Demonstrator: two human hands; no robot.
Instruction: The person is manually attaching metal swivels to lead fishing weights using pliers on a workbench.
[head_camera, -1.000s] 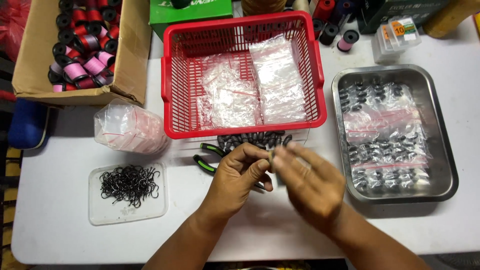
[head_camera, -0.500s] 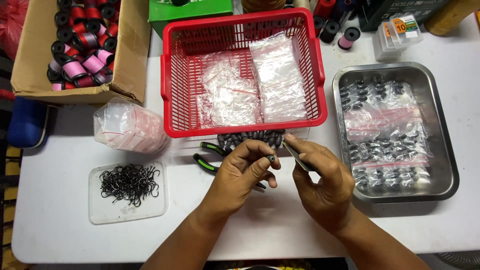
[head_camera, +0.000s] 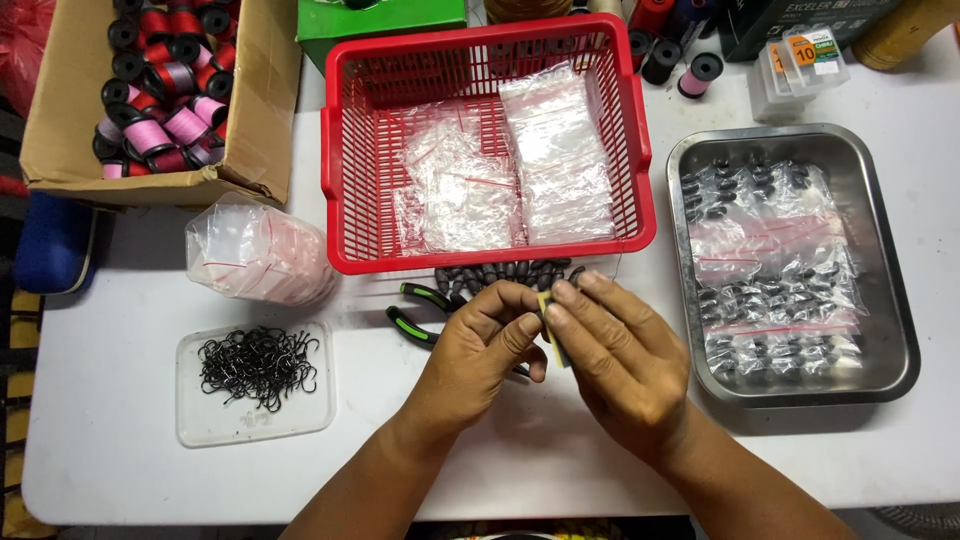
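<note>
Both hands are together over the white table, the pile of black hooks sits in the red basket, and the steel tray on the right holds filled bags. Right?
Not quite. In the head view the black hooks lie in a clear shallow lid left of the hands, not in the red basket, which holds clear bags. The rest stands.

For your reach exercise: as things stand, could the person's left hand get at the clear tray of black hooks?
Probably yes. The left hand is pinching a small item with the right hand, and bare table lies between it and the hook tray.
</note>
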